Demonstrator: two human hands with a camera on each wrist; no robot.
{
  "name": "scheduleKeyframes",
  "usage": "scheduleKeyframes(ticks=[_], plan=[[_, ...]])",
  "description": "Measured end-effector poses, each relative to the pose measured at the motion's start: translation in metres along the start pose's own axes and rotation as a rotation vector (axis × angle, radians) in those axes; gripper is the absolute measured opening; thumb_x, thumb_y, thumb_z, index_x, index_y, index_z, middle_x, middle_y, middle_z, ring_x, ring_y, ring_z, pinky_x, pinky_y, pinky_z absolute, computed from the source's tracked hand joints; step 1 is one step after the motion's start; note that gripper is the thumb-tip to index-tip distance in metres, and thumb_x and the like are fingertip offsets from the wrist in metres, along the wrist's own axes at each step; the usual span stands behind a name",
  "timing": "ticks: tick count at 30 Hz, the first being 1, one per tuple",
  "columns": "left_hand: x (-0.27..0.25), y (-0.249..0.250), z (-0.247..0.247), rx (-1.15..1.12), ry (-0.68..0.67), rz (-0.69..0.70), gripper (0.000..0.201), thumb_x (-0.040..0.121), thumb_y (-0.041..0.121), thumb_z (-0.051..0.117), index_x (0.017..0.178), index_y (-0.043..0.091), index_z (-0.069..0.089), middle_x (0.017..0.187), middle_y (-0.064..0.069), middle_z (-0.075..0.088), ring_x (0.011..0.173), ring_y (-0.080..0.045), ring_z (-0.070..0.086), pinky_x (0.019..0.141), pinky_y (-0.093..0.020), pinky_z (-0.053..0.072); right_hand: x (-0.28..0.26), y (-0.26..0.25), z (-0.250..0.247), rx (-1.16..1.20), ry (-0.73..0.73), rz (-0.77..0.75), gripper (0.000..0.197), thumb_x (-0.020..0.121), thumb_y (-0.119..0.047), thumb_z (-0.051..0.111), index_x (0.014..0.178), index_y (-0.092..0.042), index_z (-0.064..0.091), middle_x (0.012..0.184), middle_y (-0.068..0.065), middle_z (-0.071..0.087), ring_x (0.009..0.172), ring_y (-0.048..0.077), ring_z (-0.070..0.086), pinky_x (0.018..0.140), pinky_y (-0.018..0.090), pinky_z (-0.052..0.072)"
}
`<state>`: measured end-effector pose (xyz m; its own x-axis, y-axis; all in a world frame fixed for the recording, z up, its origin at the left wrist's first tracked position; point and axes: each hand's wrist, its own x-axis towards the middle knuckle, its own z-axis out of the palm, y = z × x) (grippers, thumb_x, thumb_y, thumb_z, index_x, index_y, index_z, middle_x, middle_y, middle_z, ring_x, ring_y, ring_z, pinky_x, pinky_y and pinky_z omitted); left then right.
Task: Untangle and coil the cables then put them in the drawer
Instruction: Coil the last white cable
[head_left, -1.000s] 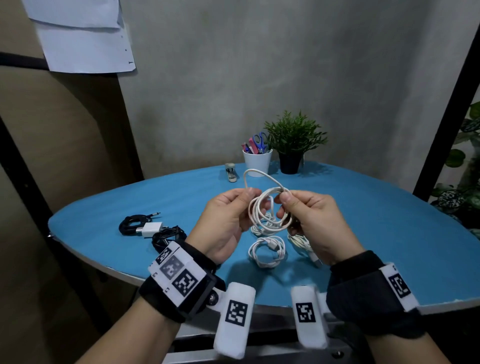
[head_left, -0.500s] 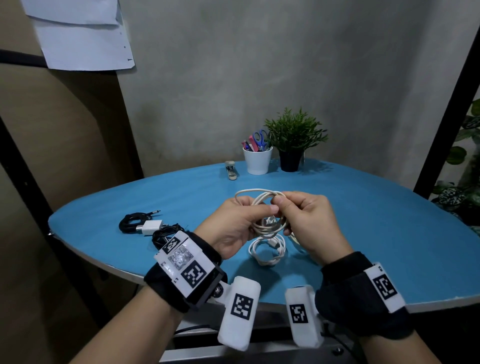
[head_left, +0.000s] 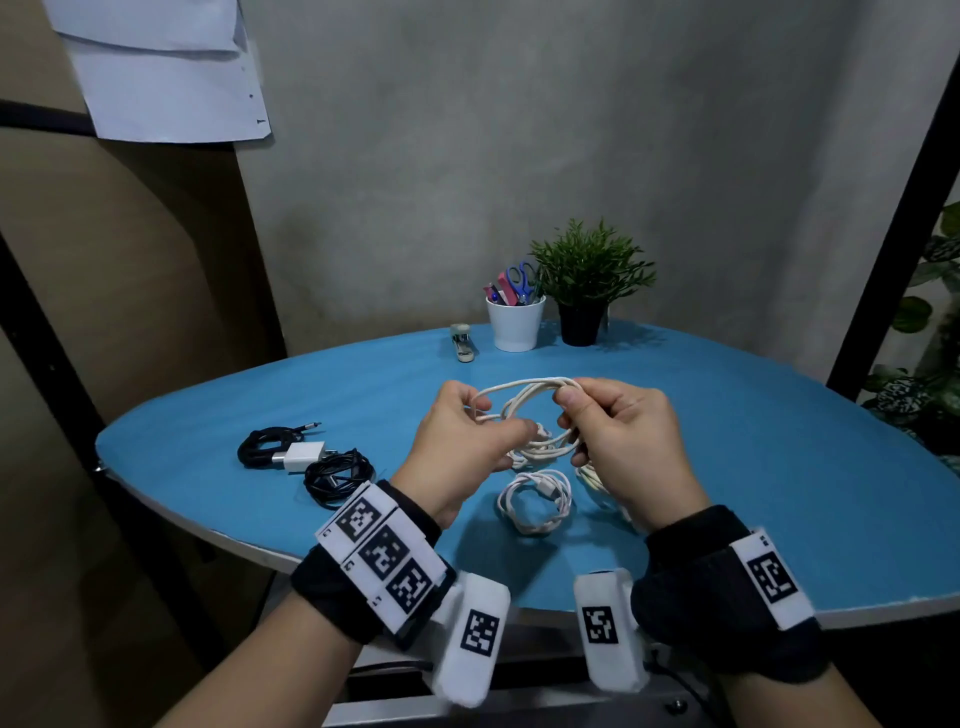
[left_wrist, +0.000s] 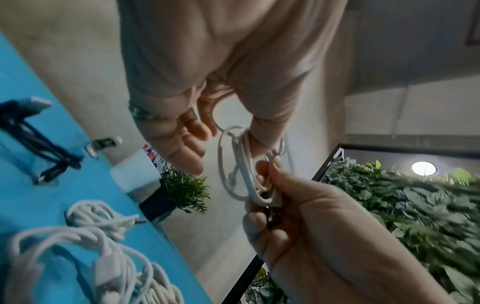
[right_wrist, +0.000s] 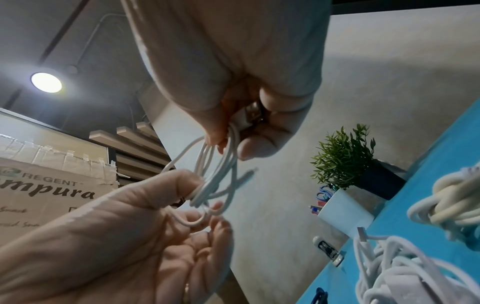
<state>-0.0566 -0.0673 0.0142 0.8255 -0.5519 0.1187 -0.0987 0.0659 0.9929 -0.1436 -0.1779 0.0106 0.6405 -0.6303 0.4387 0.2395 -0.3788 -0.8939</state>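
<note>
White thin charging cable (head_left: 524, 410) nearly coiled – both hands (head_left: 470, 441) (head_left: 621, 441) pinching its loops above blue table (head_left: 779, 467); drawer step remains.

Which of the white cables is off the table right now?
The thin white coiled cable held between left hand and right hand; the other white bundles lie on the blue table.

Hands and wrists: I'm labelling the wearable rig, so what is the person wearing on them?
The left hand has a wide black wrist band with a white strip of three square black-and-white code markers. The right hand has a similar black band with one marker. A white block with a marker hangs under each wrist. A ring sits on a left finger. Forearms are unsleeved.
</note>
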Motion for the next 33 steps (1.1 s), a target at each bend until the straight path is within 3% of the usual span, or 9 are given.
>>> scheduleKeyframes(ticks=[4, 8, 13, 16, 20, 24, 27, 30, 33], plan=[[-0.001, -0.001, -0.001, -0.055, 0.095, 0.067, 0.043, 0.065, 0.007, 0.076, 0.080, 0.017, 0.037, 0.065, -0.007, 0.054, 0.059, -0.022, 0.055, 0.065, -0.040, 0.051, 0.001, -0.002, 0.002, 0.037, 0.014, 0.001, 0.026, 0.090, -0.012, 0.060, 0.069, -0.026, 0.068, 0.058, 0.001, 0.057, 0.048, 0.007, 0.053, 0.046, 0.022, 0.050], [-0.002, -0.003, 0.000, -0.070, 0.169, 0.146, 0.038, 0.070, 0.004, 0.075, 0.077, 0.016, 0.039, 0.058, -0.004, 0.058, 0.048, -0.019, 0.052, 0.061, -0.035, 0.047, 0.001, -0.003, 0.004, 0.039, 0.010, -0.003, 0.025, 0.090, -0.012, 0.059, 0.070, -0.023, 0.069, 0.059, 0.002, 0.058, 0.050, 0.009, 0.055, 0.051, 0.027, 0.054], [-0.006, -0.001, 0.001, -0.014, 0.224, 0.232, 0.042, 0.070, 0.009, 0.078, 0.087, 0.024, 0.042, 0.070, -0.002, 0.071, 0.058, -0.014, 0.063, 0.067, -0.035, 0.052, 0.000, -0.003, 0.005, 0.036, 0.031, 0.002, 0.024, 0.090, -0.013, 0.059, 0.069, -0.021, 0.069, 0.060, 0.004, 0.058, 0.052, 0.010, 0.056, 0.049, 0.025, 0.052], [-0.008, 0.001, -0.001, 0.118, 0.196, 0.325, 0.037, 0.075, 0.012, 0.075, 0.086, 0.029, 0.044, 0.070, 0.004, 0.072, 0.057, -0.004, 0.063, 0.062, -0.025, 0.050, 0.001, -0.002, 0.003, 0.023, 0.057, 0.002, 0.024, 0.090, -0.013, 0.059, 0.069, -0.019, 0.069, 0.059, 0.003, 0.058, 0.051, 0.009, 0.055, 0.048, 0.022, 0.051], [-0.009, 0.000, -0.004, 0.122, 0.147, 0.358, 0.032, 0.080, 0.011, 0.070, 0.088, 0.027, 0.044, 0.072, 0.002, 0.072, 0.059, -0.007, 0.061, 0.061, -0.028, 0.049, 0.000, -0.003, 0.002, 0.039, 0.067, 0.014, 0.022, 0.090, -0.013, 0.060, 0.071, -0.020, 0.069, 0.059, 0.002, 0.059, 0.052, 0.012, 0.057, 0.050, 0.025, 0.053], [-0.003, -0.008, -0.005, -0.017, 0.187, 0.274, 0.028, 0.084, 0.018, 0.067, 0.092, 0.026, 0.041, 0.075, 0.000, 0.055, 0.061, -0.012, 0.059, 0.066, -0.032, 0.056, 0.001, -0.005, 0.001, 0.123, 0.084, 0.058, 0.022, 0.090, -0.012, 0.060, 0.073, -0.021, 0.069, 0.059, 0.003, 0.058, 0.051, 0.013, 0.056, 0.053, 0.032, 0.056], [0.001, -0.015, -0.008, -0.022, 0.122, 0.209, 0.007, 0.091, 0.014, 0.058, 0.089, 0.021, 0.056, 0.077, -0.001, 0.057, 0.060, -0.012, 0.059, 0.070, -0.036, 0.056, 0.001, -0.008, -0.001, 0.209, 0.084, 0.085, 0.020, 0.090, -0.010, 0.059, 0.073, -0.015, 0.068, 0.060, 0.005, 0.056, 0.049, 0.012, 0.053, 0.048, 0.028, 0.053], [0.001, -0.017, -0.010, 0.065, 0.064, 0.235, 0.017, 0.089, 0.006, 0.059, 0.079, 0.019, 0.064, 0.069, -0.002, 0.064, 0.057, -0.011, 0.060, 0.063, -0.024, 0.054, -0.001, -0.010, 0.001, 0.288, 0.067, 0.113, 0.020, 0.091, -0.008, 0.058, 0.073, -0.009, 0.067, 0.060, 0.008, 0.055, 0.047, 0.012, 0.053, 0.046, 0.026, 0.052], [0.001, -0.017, -0.009, 0.157, 0.011, 0.268, 0.017, 0.087, 0.005, 0.061, 0.077, 0.019, 0.063, 0.068, -0.002, 0.063, 0.062, -0.014, 0.060, 0.066, -0.031, 0.056, -0.002, -0.012, 0.002, 0.372, 0.029, 0.140, 0.020, 0.091, -0.009, 0.057, 0.074, -0.006, 0.067, 0.059, 0.007, 0.056, 0.048, 0.015, 0.053, 0.046, 0.027, 0.053]])
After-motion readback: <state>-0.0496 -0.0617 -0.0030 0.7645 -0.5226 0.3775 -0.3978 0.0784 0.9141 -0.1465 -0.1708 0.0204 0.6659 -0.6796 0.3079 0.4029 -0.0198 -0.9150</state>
